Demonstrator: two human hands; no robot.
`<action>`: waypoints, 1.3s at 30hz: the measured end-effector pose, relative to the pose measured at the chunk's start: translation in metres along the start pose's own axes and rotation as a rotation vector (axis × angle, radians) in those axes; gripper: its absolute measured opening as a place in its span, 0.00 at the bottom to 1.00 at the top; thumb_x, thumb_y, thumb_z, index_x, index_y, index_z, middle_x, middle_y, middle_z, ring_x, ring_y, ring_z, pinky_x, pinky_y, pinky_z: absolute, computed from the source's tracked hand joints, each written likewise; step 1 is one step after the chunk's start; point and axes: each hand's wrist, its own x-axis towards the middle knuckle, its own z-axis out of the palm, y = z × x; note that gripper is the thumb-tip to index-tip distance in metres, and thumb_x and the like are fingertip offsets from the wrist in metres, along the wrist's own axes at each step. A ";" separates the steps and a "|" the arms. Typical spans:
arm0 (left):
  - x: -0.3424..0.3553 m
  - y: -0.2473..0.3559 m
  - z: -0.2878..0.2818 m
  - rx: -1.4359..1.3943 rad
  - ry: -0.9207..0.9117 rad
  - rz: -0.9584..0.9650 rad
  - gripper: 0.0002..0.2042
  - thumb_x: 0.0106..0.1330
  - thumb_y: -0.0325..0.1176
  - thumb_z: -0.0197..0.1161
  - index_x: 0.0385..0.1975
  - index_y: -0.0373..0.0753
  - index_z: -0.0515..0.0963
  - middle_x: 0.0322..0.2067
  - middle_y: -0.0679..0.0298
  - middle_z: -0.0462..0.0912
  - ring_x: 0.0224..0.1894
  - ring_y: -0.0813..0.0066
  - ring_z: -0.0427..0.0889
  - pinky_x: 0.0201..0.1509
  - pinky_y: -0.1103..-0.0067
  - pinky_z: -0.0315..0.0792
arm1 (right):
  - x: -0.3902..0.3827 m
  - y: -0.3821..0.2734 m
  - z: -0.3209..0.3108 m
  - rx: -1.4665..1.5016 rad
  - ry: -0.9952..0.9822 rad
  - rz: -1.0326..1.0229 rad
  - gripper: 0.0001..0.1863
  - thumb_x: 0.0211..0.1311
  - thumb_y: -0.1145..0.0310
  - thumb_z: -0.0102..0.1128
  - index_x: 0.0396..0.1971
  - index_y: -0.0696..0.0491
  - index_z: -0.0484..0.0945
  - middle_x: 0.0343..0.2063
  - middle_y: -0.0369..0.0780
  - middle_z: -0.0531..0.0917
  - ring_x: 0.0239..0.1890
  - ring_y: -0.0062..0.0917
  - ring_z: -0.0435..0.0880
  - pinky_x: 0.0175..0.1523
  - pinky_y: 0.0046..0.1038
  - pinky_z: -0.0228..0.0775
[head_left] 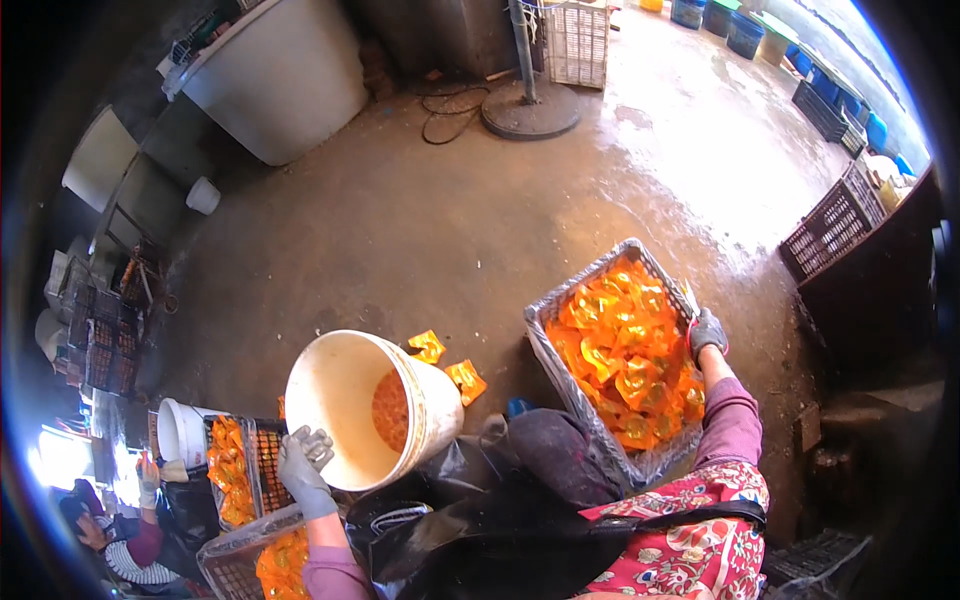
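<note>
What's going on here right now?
The person's gloved right hand holds what look like scissors at the right side of a lined crate heaped with orange packets. The gloved left hand, fingers apart, is at the edge of a white bucket with orange contents inside. Two loose packets lie on the floor beside it; a co-worker is at far left.

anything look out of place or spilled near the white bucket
Two orange packets lie loose on the floor beside the white bucket; that looks odd because many similar packets fill the lined crate.
</note>
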 end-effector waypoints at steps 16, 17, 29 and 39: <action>-0.026 0.001 0.011 0.076 -0.011 -0.012 0.13 0.67 0.35 0.45 0.37 0.32 0.74 0.29 0.53 0.81 0.24 0.70 0.82 0.25 0.81 0.77 | 0.016 -0.183 0.037 0.074 -0.083 -0.304 0.16 0.59 0.54 0.47 0.41 0.46 0.74 0.38 0.49 0.81 0.43 0.45 0.79 0.44 0.42 0.71; -0.031 0.005 0.008 0.102 -0.006 0.020 0.13 0.67 0.35 0.45 0.37 0.32 0.74 0.29 0.54 0.81 0.25 0.70 0.82 0.26 0.81 0.77 | 0.012 -0.208 0.041 0.111 -0.096 -0.352 0.16 0.60 0.54 0.47 0.41 0.47 0.73 0.37 0.48 0.81 0.44 0.45 0.79 0.44 0.42 0.71; -0.047 0.014 -0.067 -0.120 0.060 0.010 0.12 0.66 0.32 0.47 0.37 0.29 0.73 0.25 0.54 0.78 0.20 0.74 0.77 0.21 0.85 0.73 | -0.072 -0.259 0.032 0.474 -0.091 -0.861 0.24 0.58 0.61 0.53 0.56 0.45 0.66 0.42 0.49 0.79 0.45 0.45 0.77 0.47 0.39 0.70; -0.095 0.075 0.084 -0.097 -0.505 0.198 0.18 0.69 0.40 0.46 0.52 0.35 0.69 0.43 0.55 0.79 0.45 0.65 0.80 0.42 0.76 0.78 | -0.270 -0.300 -0.100 0.693 -0.139 -1.481 0.20 0.60 0.61 0.52 0.52 0.46 0.67 0.27 0.48 0.80 0.30 0.44 0.80 0.32 0.42 0.70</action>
